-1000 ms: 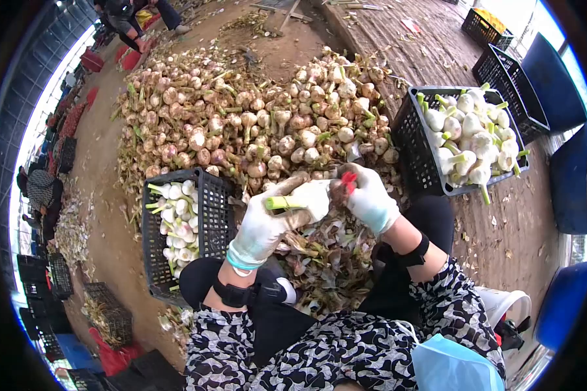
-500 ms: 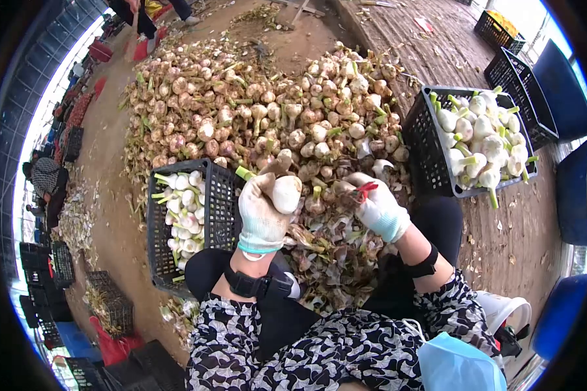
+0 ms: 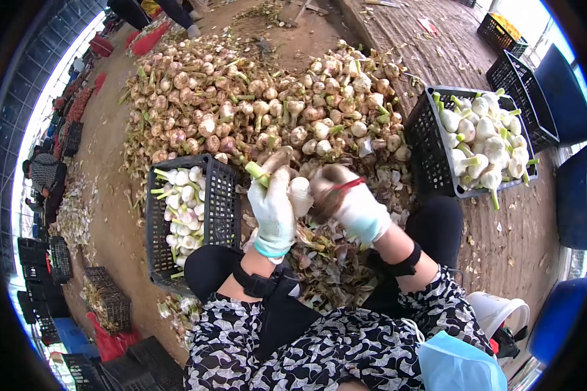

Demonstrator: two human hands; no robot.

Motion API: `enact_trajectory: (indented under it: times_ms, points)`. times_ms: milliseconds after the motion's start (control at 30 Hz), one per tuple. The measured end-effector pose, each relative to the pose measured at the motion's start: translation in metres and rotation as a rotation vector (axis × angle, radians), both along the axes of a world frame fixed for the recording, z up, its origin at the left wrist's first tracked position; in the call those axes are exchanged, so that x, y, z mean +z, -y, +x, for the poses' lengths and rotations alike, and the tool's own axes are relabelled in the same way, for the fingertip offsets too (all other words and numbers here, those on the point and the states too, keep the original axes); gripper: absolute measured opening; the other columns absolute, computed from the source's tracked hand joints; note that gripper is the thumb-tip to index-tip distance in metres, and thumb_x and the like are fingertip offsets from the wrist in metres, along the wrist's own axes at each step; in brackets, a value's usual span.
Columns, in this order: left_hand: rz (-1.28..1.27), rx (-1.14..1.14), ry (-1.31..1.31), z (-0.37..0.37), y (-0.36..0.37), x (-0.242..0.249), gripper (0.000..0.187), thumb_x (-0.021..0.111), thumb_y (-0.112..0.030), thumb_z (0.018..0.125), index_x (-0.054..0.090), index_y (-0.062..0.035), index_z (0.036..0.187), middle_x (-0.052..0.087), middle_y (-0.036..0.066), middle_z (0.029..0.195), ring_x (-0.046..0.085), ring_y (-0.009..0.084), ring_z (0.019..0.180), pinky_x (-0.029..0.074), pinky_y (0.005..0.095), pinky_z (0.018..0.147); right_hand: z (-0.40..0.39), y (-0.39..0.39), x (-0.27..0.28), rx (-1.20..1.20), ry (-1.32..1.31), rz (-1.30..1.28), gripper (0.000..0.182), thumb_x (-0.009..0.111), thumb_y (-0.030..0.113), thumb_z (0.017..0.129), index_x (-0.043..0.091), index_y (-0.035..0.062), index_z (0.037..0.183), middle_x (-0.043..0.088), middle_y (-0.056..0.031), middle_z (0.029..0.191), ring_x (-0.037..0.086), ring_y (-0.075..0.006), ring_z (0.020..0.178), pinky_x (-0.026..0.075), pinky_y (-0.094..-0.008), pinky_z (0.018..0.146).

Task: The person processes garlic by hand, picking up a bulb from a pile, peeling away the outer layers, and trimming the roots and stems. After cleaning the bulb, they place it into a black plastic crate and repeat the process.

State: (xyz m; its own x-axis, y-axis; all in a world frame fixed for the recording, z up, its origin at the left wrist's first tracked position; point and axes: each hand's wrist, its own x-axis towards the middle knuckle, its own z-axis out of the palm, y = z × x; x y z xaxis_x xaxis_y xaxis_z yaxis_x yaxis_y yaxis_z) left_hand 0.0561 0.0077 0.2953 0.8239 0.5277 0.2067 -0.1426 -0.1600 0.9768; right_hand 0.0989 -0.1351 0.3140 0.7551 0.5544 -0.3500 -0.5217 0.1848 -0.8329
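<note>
My left hand (image 3: 272, 207), in a white glove, is closed round a garlic bulb (image 3: 300, 196), its green cut stem sticking out at the upper left. Close against the bulb's right side is my right hand (image 3: 353, 207), also gloved and blurred, with its fingers curled and a red strip at the fingers. Whatever those fingers hold is smeared by motion. Beyond both hands lies a large heap of unpeeled garlic (image 3: 241, 107). Loose skins (image 3: 332, 260) lie below the hands.
At the left stands a black crate of small peeled garlic (image 3: 223, 215); at the right, a crate of large white bulbs (image 3: 430, 163). Further right are blue barrels (image 3: 575, 195) and a white bucket (image 3: 489, 306). A person (image 3: 45, 176) is at the far left; another's legs (image 3: 176, 13) show at the top.
My right hand has moved left, up against the bulb. My left hand has shifted slightly right and turned the bulb. The person at the top has moved partly out of view.
</note>
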Motion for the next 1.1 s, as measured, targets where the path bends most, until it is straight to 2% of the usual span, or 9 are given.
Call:
enact_trajectory:
  times_ms: [100,167,300,367,500,633,700,867,1100]
  points:
    - [-0.396,-0.001,0.027,-0.001,-0.003,0.009,0.026,0.044,-0.007,0.088,0.058,0.0042,0.106,0.061,0.010,0.095,0.063,0.0169,0.079,0.055,0.0290,0.069,0.010,-0.003,-0.057,-0.017,0.632,-0.256,0.026,0.061,0.020,0.085,0.053,-0.0019,0.096,0.055,-0.0057,0.076,0.050,-0.0141,0.074,0.045,-0.0292,0.068]
    - [-0.602,-0.047,-0.014,-0.006,-0.002,0.024,0.030,0.044,-0.006,0.086,0.056,0.0051,0.111,0.060,0.010,0.098,0.062,0.0164,0.087,0.053,0.0297,0.074,0.020,0.005,-0.071,-0.019,0.163,-0.059,0.021,0.057,0.015,0.086,0.055,-0.0030,0.096,0.057,-0.0069,0.077,0.054,-0.0142,0.074,0.046,-0.0287,0.066]
    - [-0.421,-0.027,0.025,-0.005,0.007,0.019,0.035,0.044,-0.005,0.085,0.053,0.0051,0.117,0.059,0.012,0.107,0.061,0.0167,0.088,0.051,0.0283,0.077,-0.007,-0.003,-0.024,0.019,0.312,-0.189,0.023,0.064,0.016,0.083,0.057,-0.0028,0.095,0.059,-0.0080,0.078,0.055,-0.0137,0.073,0.046,-0.0292,0.065]
    - [-0.379,0.004,0.085,0.000,0.007,0.016,0.035,0.041,-0.001,0.086,0.048,0.0039,0.121,0.056,0.007,0.067,0.053,0.0123,0.053,0.043,0.0246,0.047,-0.012,-0.011,-0.018,-0.005,0.824,-0.447,0.030,0.070,0.022,0.081,0.055,-0.0010,0.092,0.055,-0.0034,0.072,0.049,-0.0090,0.060,0.044,-0.0249,0.053]
    - [-0.495,-0.030,0.092,-0.005,0.006,0.024,0.035,0.043,-0.002,0.085,0.049,0.0040,0.119,0.057,0.007,0.071,0.055,0.0131,0.056,0.045,0.0243,0.048,-0.006,-0.006,-0.040,-0.150,0.620,-0.355,0.011,0.057,0.006,0.079,0.055,-0.0012,0.087,0.061,-0.0155,0.076,0.058,-0.0231,0.066,0.048,-0.0314,0.063]
    - [-0.403,0.037,0.165,-0.003,0.003,0.013,0.034,0.043,0.000,0.084,0.051,0.0047,0.116,0.059,0.007,0.082,0.058,0.0140,0.061,0.047,0.0253,0.052,-0.009,-0.001,-0.016,-0.107,0.090,-0.074,0.019,0.064,0.014,0.081,0.058,-0.0021,0.089,0.061,-0.0067,0.077,0.055,-0.0108,0.072,0.047,-0.0262,0.064]
    - [0.066,0.056,0.226,0.001,0.000,0.003,0.031,0.044,0.002,0.082,0.055,0.0056,0.111,0.059,0.007,0.084,0.059,0.0144,0.069,0.050,0.0266,0.061,-0.024,-0.008,-0.005,-0.070,0.677,-0.471,0.023,0.068,0.017,0.078,0.058,-0.0010,0.090,0.065,-0.0150,0.082,0.063,-0.0239,0.072,0.050,-0.0317,0.066]
    - [-0.681,-0.093,0.073,0.001,-0.014,0.003,0.035,0.037,-0.011,0.086,0.052,0.0016,0.115,0.064,0.013,0.094,0.064,0.0226,0.078,0.056,0.0372,0.070,0.010,0.007,-0.059,-0.191,0.276,-0.218,0.016,0.042,-0.001,0.087,0.058,-0.0011,0.091,0.062,-0.0045,0.083,0.060,-0.0112,0.076,0.049,-0.0245,0.067]
    - [-1.047,-0.339,0.033,-0.001,-0.017,0.010,0.034,0.041,-0.013,0.084,0.059,0.0007,0.110,0.065,0.011,0.093,0.065,0.0237,0.077,0.057,0.0373,0.064,-0.003,0.010,-0.026,-0.076,0.335,-0.035,0.030,0.052,0.006,0.088,0.051,-0.0007,0.117,0.062,-0.0090,0.104,0.057,-0.0123,0.094,0.046,-0.0261,0.080]
